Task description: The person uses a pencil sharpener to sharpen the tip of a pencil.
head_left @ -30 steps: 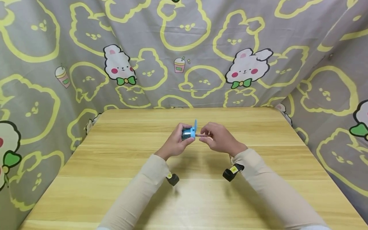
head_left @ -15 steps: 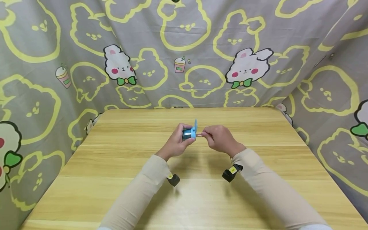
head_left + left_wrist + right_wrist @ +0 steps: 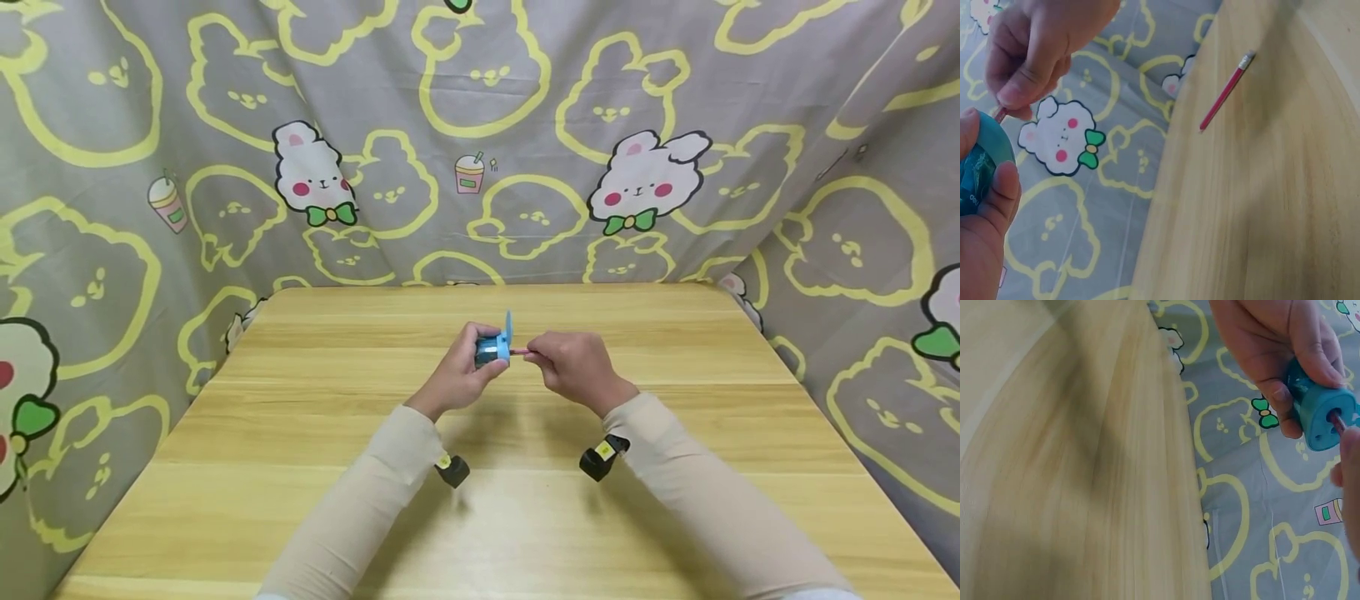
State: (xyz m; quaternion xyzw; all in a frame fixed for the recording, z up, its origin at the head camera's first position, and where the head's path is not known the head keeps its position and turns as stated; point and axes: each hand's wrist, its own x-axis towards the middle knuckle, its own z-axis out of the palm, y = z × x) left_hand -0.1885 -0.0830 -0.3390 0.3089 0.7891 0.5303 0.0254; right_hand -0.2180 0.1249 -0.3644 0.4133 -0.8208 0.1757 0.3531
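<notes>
In the head view, the left hand (image 3: 459, 375) and the right hand (image 3: 576, 367) face each other just below and right of the frame's middle, above the counter (image 3: 225, 467). The left grip holds the blue sharpener (image 3: 489, 351) between thumb and fingers, its lid (image 3: 509, 327) standing up. The right grip pinches the held pencil (image 3: 521, 352), whose long axis runs nearly level across the frame, in line with the sharpener's.

In the left wrist view, a short stretch of that shaft shows at the left, slanting from the sharpener to the right hand's fingertips. Right of the upper middle, a red pencil (image 3: 1227, 92) lies on the counter, touched by neither hand, eraser end towards the upper right.

In the right wrist view, at the upper right, the held pencil enters the sharpener's end face (image 3: 1313, 419); its depth is hidden. The left hand is nearer the sharpener.
</notes>
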